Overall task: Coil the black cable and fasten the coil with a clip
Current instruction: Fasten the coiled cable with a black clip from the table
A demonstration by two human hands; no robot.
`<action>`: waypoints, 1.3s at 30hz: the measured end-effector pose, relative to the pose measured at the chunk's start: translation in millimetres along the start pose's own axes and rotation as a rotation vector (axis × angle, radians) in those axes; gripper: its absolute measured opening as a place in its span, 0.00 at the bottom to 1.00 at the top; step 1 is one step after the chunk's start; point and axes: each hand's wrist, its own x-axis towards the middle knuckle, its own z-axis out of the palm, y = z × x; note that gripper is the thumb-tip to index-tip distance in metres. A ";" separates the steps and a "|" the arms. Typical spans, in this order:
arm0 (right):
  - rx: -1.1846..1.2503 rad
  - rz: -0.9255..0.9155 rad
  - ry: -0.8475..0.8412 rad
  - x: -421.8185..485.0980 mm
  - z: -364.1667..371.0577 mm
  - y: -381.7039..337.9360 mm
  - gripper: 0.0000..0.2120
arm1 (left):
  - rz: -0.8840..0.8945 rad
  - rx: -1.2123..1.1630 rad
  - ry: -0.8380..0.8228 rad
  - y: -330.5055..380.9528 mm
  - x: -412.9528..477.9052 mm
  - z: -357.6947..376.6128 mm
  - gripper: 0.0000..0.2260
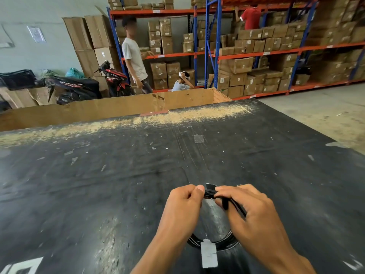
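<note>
The black cable (210, 193) is wound into a coil that I hold up over the black table (118, 175). My left hand (184, 202) pinches the top of the coil from the left. From the right, my right hand (254, 212) grips the same bundle, with strands running under its fingers. The lower arc of the coil (215, 246) hangs between my forearms. A white label (208, 256) dangles from that arc. A small dark piece (211, 186) sticks up at the pinch point; I cannot tell whether it is the clip.
A long cardboard box (118, 109) stands behind the table's far edge. Beyond it are parked scooters (79, 86), two people (134, 56) and shelving racks (256, 52) full of cartons. A person in red (250, 16) stands at the racks. Concrete floor (316, 109) lies to the right.
</note>
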 end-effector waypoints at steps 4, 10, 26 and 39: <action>0.131 0.114 -0.069 6.6 -10.5 -7.4 0.08 | 0.067 0.018 -0.006 1.1 -4.4 -1.5 0.18; 0.278 0.297 -0.084 18.3 -17.1 -12.6 0.10 | 0.190 0.072 -0.053 6.6 -12.3 -0.7 0.11; 0.711 0.612 -0.016 22.0 -33.8 -22.6 0.05 | 0.188 0.067 -0.060 14.2 -19.3 0.5 0.09; 1.018 0.762 0.000 19.8 -34.0 -20.2 0.12 | 0.285 0.127 -0.070 16.4 -23.2 -3.3 0.09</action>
